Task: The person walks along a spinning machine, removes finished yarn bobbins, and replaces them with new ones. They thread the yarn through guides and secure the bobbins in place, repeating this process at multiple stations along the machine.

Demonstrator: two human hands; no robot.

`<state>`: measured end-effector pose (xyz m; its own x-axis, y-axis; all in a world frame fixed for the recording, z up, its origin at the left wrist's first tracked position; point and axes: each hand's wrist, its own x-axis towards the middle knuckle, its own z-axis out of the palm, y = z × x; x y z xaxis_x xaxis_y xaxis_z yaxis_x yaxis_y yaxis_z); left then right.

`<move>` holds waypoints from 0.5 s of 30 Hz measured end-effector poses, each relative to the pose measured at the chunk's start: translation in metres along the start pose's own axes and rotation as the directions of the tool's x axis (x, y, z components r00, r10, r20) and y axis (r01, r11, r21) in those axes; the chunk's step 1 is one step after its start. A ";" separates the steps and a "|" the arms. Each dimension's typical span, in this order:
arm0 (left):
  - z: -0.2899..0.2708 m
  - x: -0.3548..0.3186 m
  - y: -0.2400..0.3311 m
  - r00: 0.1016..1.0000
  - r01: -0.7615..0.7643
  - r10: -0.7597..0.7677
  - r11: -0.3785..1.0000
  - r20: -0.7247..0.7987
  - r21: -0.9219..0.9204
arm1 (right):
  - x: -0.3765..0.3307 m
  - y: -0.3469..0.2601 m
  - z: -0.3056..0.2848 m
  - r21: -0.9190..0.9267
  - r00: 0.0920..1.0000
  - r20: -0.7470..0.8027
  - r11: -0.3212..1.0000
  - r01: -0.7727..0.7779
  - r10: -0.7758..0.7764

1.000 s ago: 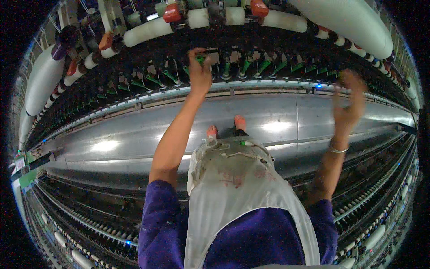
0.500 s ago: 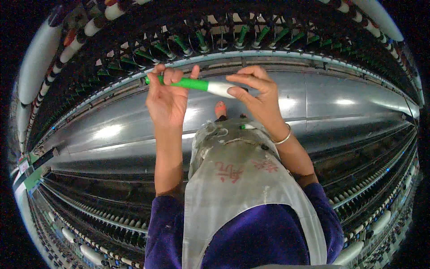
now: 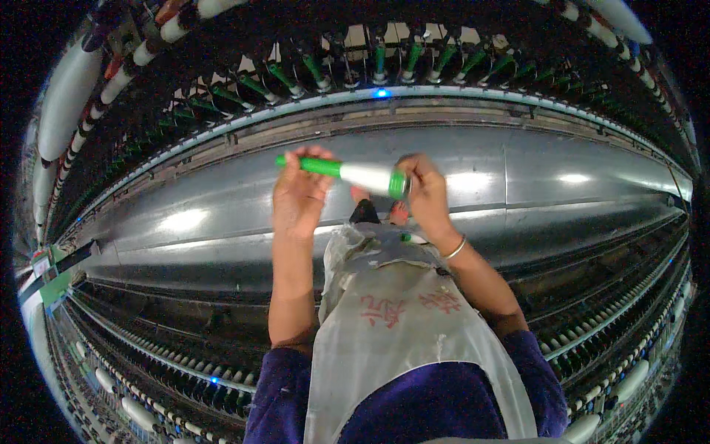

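A green bobbin (image 3: 347,173) wound with white yarn lies crosswise between my two hands, in front of my chest. My left hand (image 3: 299,194) grips its bare green end. My right hand (image 3: 423,191) holds the thicker, yarn-covered end. Below the hands hangs my pale apron (image 3: 403,325) with a pouch at its top, and a small green piece (image 3: 405,237) shows at the pouch mouth.
A long spinning frame curves across the top, with a row of green bobbins (image 3: 384,63) on spindles and white roving packages (image 3: 70,96) above left. A shiny grey floor aisle (image 3: 562,177) runs below. More spindle rows (image 3: 621,325) line the lower edges.
My left hand came down from the spindle row with the bobbin and my right hand joined it. Both hands have since lowered the bobbin a little toward the apron.
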<state>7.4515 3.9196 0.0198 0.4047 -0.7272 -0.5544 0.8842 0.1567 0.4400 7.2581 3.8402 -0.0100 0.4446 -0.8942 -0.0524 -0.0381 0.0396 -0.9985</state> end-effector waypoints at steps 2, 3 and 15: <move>0.005 -0.004 -0.036 0.987 0.146 -0.157 0.962 0.030 0.229 | 0.019 0.008 -0.006 0.021 0.990 -0.108 0.995 0.099 -0.096; 0.009 -0.004 -0.056 0.971 0.174 -0.222 0.915 0.093 0.363 | 0.033 0.010 -0.011 -0.042 0.965 -0.166 0.979 0.198 -0.202; -0.213 0.007 0.027 0.909 -0.408 -0.181 -0.573 0.376 0.711 | 0.121 0.091 -0.192 0.180 0.986 0.124 0.980 0.085 -0.109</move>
<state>7.5280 4.0610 -0.1223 0.1203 -0.9405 -0.3177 -0.8372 -0.2681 0.4767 7.1363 3.6502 -0.1043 0.5534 -0.8311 0.0548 0.1617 0.0426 -0.9859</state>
